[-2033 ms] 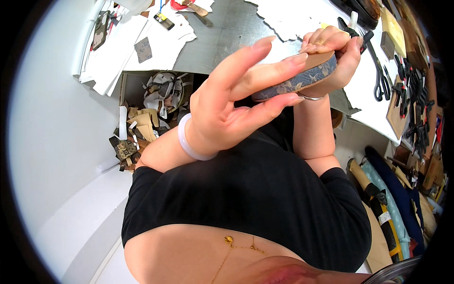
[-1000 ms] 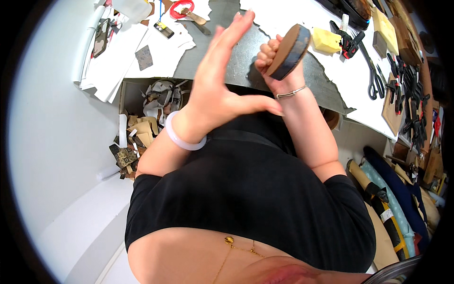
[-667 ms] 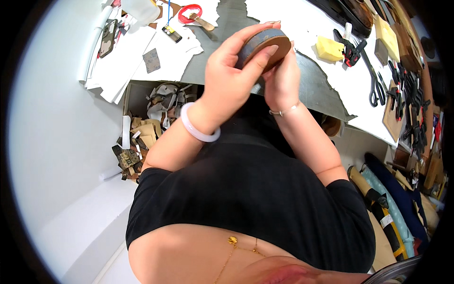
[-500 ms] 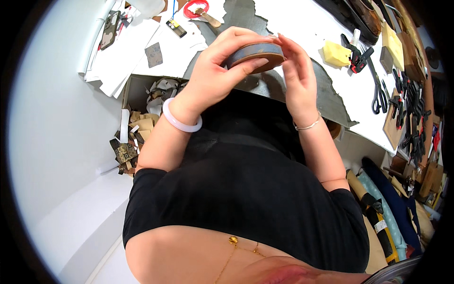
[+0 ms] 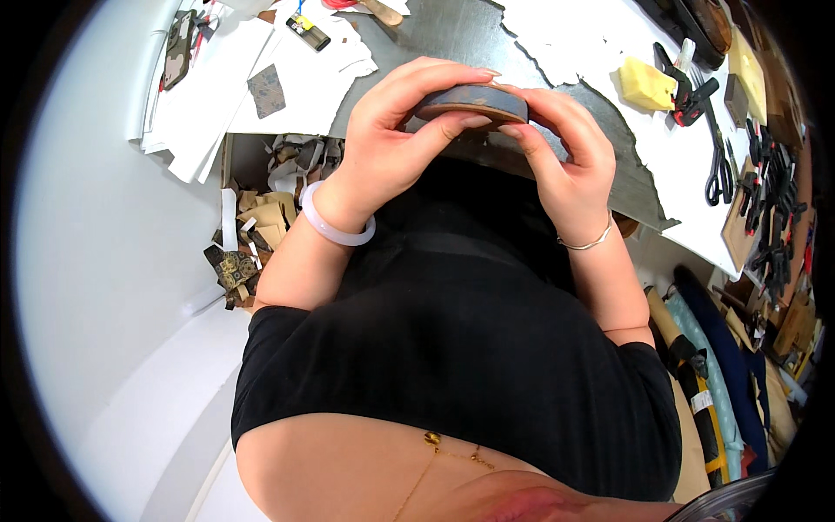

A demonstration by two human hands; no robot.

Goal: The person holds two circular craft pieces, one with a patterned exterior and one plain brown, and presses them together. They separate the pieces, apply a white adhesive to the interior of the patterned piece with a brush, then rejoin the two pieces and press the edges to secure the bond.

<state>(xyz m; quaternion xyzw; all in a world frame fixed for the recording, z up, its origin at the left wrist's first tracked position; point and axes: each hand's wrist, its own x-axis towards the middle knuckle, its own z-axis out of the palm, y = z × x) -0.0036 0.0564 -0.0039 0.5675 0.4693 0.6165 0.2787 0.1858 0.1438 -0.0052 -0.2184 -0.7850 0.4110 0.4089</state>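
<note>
Above the table's near edge I hold a flat round disc-shaped piece (image 5: 474, 103) with a blue-grey side band and a brown rim. My left hand (image 5: 393, 130) grips its left side, thumb along the lower edge and fingers over the top. On the other side my right hand (image 5: 570, 143) closes on it too, thumb below and fingers on top. The disc is tilted, its band towards me; its far side is hidden. Beneath it lies a dark grey sheet (image 5: 439, 42) with ragged edges.
White papers (image 5: 230, 87), a phone (image 5: 179, 52), a lighter (image 5: 309, 33) and a small grey patch (image 5: 267, 90) lie left. Right are a yellow block (image 5: 646, 83), clamps (image 5: 696, 103) and scissors (image 5: 718, 174). Scraps (image 5: 261, 222) fill a space below left; rolls (image 5: 696, 322) stand lower right.
My right hand has shifted right and its thumb now presses the disc's lower edge. The disc is turned so less of its brown underside shows. The view has shifted slightly.
</note>
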